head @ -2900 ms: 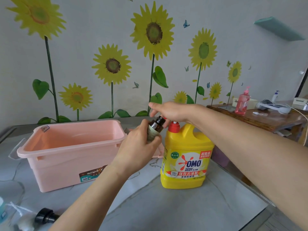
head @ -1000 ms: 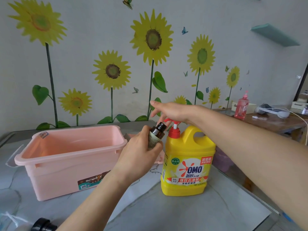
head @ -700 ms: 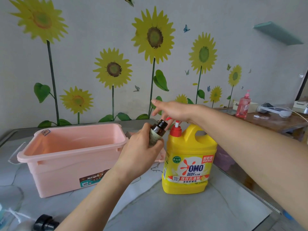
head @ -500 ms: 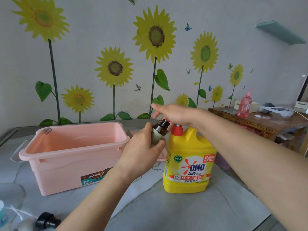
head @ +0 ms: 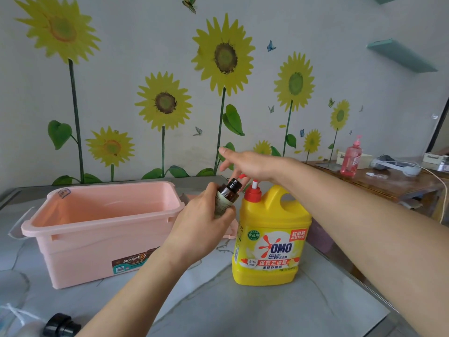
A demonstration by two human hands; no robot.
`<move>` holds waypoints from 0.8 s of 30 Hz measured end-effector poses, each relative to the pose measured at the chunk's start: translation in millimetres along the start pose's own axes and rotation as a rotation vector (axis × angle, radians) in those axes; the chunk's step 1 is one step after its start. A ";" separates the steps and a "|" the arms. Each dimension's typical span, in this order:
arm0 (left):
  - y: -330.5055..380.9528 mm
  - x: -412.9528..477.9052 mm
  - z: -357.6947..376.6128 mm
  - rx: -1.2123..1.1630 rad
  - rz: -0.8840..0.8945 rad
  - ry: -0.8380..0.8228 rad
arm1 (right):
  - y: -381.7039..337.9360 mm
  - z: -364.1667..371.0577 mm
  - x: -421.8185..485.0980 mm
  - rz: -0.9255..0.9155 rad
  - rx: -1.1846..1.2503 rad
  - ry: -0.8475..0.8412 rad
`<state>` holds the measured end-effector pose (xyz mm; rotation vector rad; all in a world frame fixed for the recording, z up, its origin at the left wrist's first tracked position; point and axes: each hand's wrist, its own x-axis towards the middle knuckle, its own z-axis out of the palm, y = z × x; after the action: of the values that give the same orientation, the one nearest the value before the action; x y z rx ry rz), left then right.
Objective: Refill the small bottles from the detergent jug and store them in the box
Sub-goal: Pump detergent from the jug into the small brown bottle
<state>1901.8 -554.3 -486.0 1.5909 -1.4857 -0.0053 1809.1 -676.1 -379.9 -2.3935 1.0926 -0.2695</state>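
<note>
My left hand (head: 201, 227) is shut on a small brown bottle (head: 229, 194) with a pale label. The bottle has no cap and is tilted with its mouth right under the red spout of the pump (head: 252, 190). The pump sits on a yellow detergent jug (head: 269, 234) standing on the marble table. My right hand (head: 250, 164) lies on top of the pump head, index finger stretched out, the other fingers bent down over it. The pump's white stem shows, raised. The pink storage box (head: 97, 227) stands open to the left, with nothing visible inside.
A black cap (head: 60, 327) lies at the near left table edge beside a pale bottle. The pink lid (head: 230, 229) sits behind the jug. To the right, beyond the table's edge, a wooden desk (head: 388, 181) holds a pink soap bottle (head: 351, 158) and cables.
Half a second ago the pump head was pressed down; now it has risen with my right hand on it, and the white stem shows. My left hand keeps the bottle at the spout.
</note>
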 end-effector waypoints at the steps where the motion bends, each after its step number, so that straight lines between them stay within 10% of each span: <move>1: 1.0 -0.5 0.3 0.005 0.007 -0.001 | -1.5 -2.0 -0.7 -0.002 0.008 -0.006; 24: -1.8 0.5 1.8 -0.018 0.010 0.007 | -1.3 -3.0 1.6 -0.002 -0.044 -0.006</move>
<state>1902.3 -556.0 -487.8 1.5671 -1.4844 -0.0071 1809.9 -677.6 -376.7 -2.4328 1.1047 -0.2404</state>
